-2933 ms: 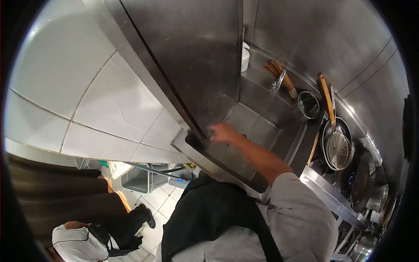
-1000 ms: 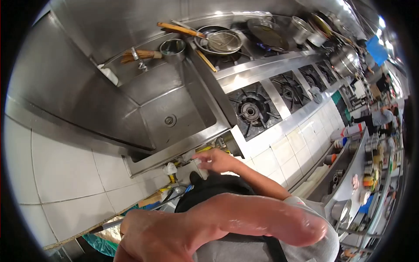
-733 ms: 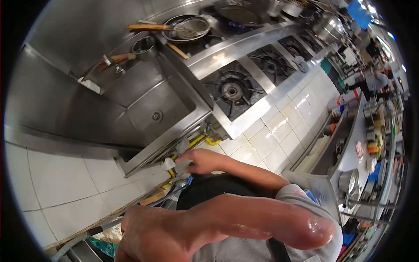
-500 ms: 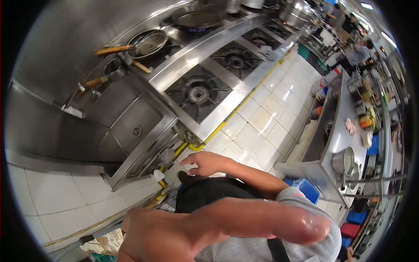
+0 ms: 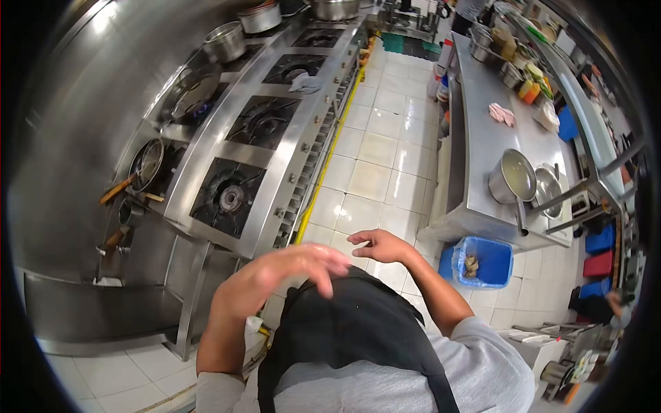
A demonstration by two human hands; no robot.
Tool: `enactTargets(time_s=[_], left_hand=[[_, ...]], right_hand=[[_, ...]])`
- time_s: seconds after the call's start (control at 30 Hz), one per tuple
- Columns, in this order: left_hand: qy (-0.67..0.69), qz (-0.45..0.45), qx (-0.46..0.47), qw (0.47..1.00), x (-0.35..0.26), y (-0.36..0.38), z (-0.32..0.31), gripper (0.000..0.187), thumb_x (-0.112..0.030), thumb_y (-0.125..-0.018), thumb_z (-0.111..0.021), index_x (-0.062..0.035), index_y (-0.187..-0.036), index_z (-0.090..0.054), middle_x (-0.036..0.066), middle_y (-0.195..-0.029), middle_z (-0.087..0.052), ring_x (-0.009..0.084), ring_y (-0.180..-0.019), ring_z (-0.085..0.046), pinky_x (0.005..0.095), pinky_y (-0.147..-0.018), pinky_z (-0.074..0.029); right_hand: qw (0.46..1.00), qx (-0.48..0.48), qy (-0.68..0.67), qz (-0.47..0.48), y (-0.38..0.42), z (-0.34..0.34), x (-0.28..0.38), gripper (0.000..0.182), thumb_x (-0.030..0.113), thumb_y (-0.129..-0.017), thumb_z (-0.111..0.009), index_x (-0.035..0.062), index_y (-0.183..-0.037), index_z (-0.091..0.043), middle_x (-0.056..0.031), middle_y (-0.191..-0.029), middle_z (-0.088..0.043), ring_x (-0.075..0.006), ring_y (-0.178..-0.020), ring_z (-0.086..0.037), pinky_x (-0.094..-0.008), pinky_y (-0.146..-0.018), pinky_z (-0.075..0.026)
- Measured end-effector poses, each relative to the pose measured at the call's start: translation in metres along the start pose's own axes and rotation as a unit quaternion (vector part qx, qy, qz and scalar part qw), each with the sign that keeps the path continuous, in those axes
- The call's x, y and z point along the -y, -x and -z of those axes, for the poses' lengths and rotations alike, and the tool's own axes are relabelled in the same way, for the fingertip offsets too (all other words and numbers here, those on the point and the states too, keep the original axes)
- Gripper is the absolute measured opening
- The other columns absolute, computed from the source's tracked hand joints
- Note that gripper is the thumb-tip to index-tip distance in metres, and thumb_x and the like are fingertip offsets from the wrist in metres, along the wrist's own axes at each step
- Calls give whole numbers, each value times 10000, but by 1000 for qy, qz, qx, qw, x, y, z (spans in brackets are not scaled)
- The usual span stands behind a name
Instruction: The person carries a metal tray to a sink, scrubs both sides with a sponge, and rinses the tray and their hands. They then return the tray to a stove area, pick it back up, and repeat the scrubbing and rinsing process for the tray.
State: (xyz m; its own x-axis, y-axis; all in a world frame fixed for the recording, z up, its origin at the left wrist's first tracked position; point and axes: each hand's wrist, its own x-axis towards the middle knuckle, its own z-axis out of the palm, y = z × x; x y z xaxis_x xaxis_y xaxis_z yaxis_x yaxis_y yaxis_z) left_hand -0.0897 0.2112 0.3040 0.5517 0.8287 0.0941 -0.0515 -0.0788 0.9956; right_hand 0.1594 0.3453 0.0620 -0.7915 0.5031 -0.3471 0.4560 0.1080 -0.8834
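My left hand (image 5: 296,265) hangs in the air in front of the black apron (image 5: 351,330), its fingers loosely bent and apart, holding nothing. To its right, my right hand (image 5: 379,246) is raised over the tiled floor with fingers spread, also empty. The two hands do not touch. Nearest to the left hand is the front burner (image 5: 231,199) of the steel stove (image 5: 180,199). A blue bin (image 5: 506,275) with some waste inside stands on the floor beyond my right forearm.
On the right, a steel counter (image 5: 475,158) carries a saucepan (image 5: 515,177), a metal bowl (image 5: 549,187) and a pink cloth (image 5: 502,114). At the left, a strainer (image 5: 147,165) lies by the stove. A yellow pipe (image 5: 321,172) runs along the stove's front.
My left hand has dropped from close before the camera to in front of the apron. The view has turned, bringing the aisle to the middle and more of the bin into sight.
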Motion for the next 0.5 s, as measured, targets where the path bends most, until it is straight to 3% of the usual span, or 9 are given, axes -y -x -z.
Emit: enactTargets(time_s=[0.07, 0.13, 0.2, 0.3, 0.4, 0.47, 0.5], left_hand=[[-171, 135, -113, 969, 47, -3, 7, 544, -358, -1083, -282, 33, -1061, -660, 191, -1322, -554, 299, -1232, -542, 391, -1082, -383], [-233, 219, -145, 936, 128, 15, 31, 443, -311, -1076, -347, 17, -1129, -638, 146, -1247, -605, 305, -1192, -562, 378, -1070, -391], [-207, 289, -141, 924, 207, 40, 53, 404, -348, -1051, -432, -21, -1113, -662, 92, -1153, -634, 239, -1114, -588, 367, -959, -454], [4, 484, -234, 843, 282, 74, 61, 423, -432, -1016, -496, -63, -1135, -664, 62, -1080, -640, 169, -1017, -594, 333, -811, -473], [88, 506, -378, 770, 387, 155, 64, 455, -474, -1000, -500, -80, -1171, -649, 38, -1076, -627, 113, -953, -577, 291, -711, -439], [112, 564, -392, 718, 477, 246, 68, 289, -420, -937, -561, -150, -1010, -635, -4, -906, -608, 161, -708, -566, 310, -614, -414], [119, 586, -511, 618, 456, 233, 42, 242, -372, -944, -558, -138, -942, -617, -10, -822, -559, 155, -722, -538, 334, -588, -405]], right_hand=[[999, -35, 6, -41, 19, 13, -18, 523, 311, -885, -729, 70, -1331, -601, -160, -1288, -640, -262, -1154, -628, -358, -981, -489], [994, -51, -3, -98, 33, 21, -37, 529, 319, -876, -735, 67, -1322, -605, -157, -1273, -649, -269, -1141, -634, -357, -979, -488], [989, -72, 52, -117, 41, 23, -55, 545, 365, -864, -724, 88, -1320, -610, -175, -1238, -665, -311, -1124, -644, -381, -977, -490], [986, -81, 63, -134, 47, 30, -61, 564, 392, -846, -707, 89, -1313, -617, -205, -1223, -662, -346, -1133, -636, -394, -975, -489], [986, -89, 41, -138, 43, 41, -59, 557, 391, -851, -699, 92, -1314, -616, -206, -1227, -660, -349, -1132, -636, -397, -973, -489], [983, -102, 31, -151, 36, 52, -56, 554, 388, -852, -698, 94, -1314, -616, -204, -1221, -664, -350, -1128, -638, -398, -971, -489], [980, -108, 27, -164, 32, 59, -55, 553, 389, -852, -698, 95, -1313, -617, -207, -1203, -671, -349, -1122, -642, -400, -968, -489]])
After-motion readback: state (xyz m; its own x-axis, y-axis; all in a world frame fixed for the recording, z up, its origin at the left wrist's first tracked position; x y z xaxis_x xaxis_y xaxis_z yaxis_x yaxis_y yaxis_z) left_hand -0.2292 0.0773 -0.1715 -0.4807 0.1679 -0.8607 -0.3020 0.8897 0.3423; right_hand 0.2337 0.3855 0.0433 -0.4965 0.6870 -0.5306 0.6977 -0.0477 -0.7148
